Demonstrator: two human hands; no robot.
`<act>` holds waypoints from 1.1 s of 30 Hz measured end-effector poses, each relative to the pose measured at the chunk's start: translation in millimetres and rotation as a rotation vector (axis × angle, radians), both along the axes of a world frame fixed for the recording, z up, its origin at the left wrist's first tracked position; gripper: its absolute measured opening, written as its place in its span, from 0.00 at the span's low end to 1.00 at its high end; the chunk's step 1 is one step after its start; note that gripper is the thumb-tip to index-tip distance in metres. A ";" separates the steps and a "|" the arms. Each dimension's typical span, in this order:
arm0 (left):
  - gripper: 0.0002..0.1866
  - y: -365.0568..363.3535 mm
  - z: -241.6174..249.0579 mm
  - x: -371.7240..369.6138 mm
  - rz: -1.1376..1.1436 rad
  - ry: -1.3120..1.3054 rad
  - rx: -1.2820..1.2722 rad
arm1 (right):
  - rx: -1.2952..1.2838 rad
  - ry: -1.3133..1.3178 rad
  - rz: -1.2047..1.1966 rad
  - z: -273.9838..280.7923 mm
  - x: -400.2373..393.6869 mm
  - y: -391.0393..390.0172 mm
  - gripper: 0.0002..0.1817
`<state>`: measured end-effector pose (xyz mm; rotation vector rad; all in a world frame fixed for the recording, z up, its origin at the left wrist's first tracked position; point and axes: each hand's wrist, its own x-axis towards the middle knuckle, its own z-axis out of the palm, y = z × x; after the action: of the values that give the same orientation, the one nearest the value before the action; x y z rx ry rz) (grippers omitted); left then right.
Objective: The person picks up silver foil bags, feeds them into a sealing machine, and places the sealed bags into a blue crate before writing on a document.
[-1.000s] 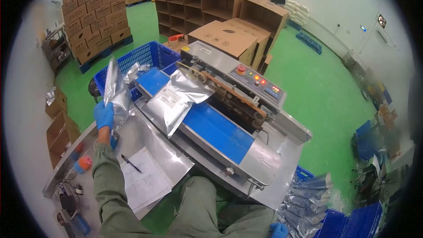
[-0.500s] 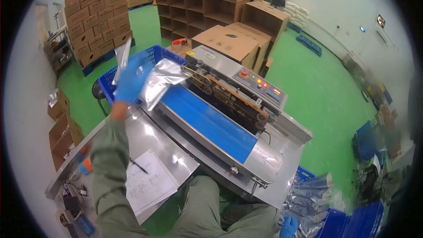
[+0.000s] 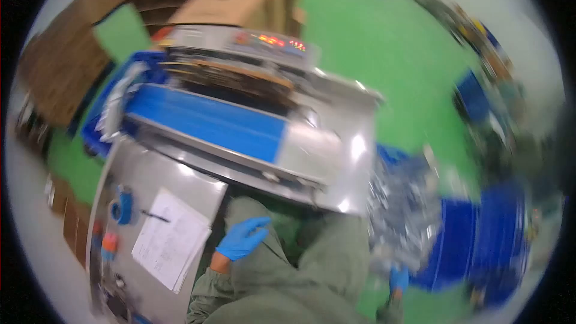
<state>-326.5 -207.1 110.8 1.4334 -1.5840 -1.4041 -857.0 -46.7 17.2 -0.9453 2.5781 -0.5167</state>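
My left hand (image 3: 243,239), in a blue glove, hovers over my left thigh with its fingers stretched out and nothing in it. Low on the right, my right hand (image 3: 399,277), also gloved in blue, is at the lower edge of a pile of silver foil pouches (image 3: 402,213); blur hides its fingers. In front of me stands a band sealing machine (image 3: 240,66) with lit red displays and a blue conveyor belt (image 3: 207,121). A silver pouch (image 3: 120,102) hangs at the belt's left end, by the blue basket (image 3: 96,135).
On the steel table (image 3: 198,189) at left lie paper sheets (image 3: 171,243), a pen (image 3: 156,216) and a roll of blue tape (image 3: 122,205). Blue crates (image 3: 459,237) stand at right on the green floor. Cardboard boxes (image 3: 222,7) rise behind the machine.
My left hand has come back from the pouches at the belt's left end to my lap. The view has swung down and right, showing more of the pouch pile and my right hand.
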 end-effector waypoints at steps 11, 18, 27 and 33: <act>0.19 6.0 9.9 -30.5 -0.124 -0.025 -0.021 | 0.554 0.123 0.243 32.1 -27.9 -51.6 0.25; 0.19 10.6 7.8 -42.1 -0.187 -0.080 -0.010 | 0.463 0.238 0.315 14.9 -9.3 -62.4 0.30; 0.18 16.7 14.5 -46.1 -0.205 0.026 0.015 | 0.040 0.175 0.267 40.2 -7.5 -125.6 0.20; 0.22 -14.4 26.9 -117.9 -0.432 0.078 -0.097 | -0.454 -0.356 0.259 202.8 68.6 -148.7 0.11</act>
<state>-444.4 -221.6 137.7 1.0027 -1.9595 -1.5697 -788.4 -195.4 220.0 -1.1824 2.0200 -1.1099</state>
